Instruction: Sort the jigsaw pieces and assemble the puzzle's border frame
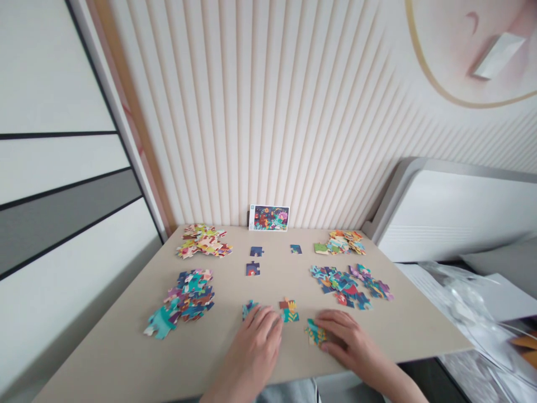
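Observation:
My left hand [260,334] rests palm down near the table's front edge, its fingers loosely side by side. They partly cover a teal and blue puzzle piece [248,308], and I cannot see under the fingertips. To the right, my right hand [346,337] has thumb and fingers at the edge of a green and yellow puzzle piece [315,331], holding it against the tabletop. Between both hands lies a brown, yellow and teal puzzle piece [289,311], with neither hand clearly on it.
Farther back lie dark blue pieces [257,251] and a picture card [269,218] leaning on the wall. Heaps of pieces flank the table [168,358]: a pale heap [205,240], a teal-purple heap [184,302], an orange-green heap [343,243] and a blue heap [342,284].

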Tool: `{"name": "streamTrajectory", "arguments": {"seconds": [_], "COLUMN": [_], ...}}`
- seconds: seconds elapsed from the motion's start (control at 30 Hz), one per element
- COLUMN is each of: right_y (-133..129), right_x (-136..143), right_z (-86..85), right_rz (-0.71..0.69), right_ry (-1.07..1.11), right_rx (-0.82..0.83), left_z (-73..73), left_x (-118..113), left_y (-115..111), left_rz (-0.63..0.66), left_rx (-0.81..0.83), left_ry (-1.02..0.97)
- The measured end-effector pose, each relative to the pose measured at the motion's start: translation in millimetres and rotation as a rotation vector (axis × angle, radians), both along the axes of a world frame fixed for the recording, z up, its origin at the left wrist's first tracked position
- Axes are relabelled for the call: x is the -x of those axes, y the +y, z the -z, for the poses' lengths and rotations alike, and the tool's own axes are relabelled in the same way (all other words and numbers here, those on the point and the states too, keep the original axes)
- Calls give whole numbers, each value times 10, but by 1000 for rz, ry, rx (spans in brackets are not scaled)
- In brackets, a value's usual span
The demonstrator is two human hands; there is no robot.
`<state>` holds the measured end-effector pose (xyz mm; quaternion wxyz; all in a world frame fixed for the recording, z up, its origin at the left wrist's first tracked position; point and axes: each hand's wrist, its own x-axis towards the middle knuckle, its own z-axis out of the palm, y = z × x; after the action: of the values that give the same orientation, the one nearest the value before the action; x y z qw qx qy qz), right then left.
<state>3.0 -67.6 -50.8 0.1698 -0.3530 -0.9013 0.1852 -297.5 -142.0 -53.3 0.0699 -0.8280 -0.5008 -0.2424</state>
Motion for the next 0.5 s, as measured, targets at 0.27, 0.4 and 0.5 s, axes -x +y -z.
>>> {"name": "streamTrajectory", "arguments": {"seconds": [0.27, 0.4, 0.5], "right_y": [249, 285, 275], "right_x": [171, 201, 153], "right_z": [-7, 13, 64], "right_rz": [73, 89, 127], "right_ry": [109, 129, 139], "right_rx": [-62, -47, -66], "left_z": [-6, -14, -13], "left_x": [-275, -225, -221], "left_y": [-11, -42, -49], "left_rz": [79, 97, 90], "left_rx": [135, 200, 209], "left_ry": [-126, -214, -218]}}
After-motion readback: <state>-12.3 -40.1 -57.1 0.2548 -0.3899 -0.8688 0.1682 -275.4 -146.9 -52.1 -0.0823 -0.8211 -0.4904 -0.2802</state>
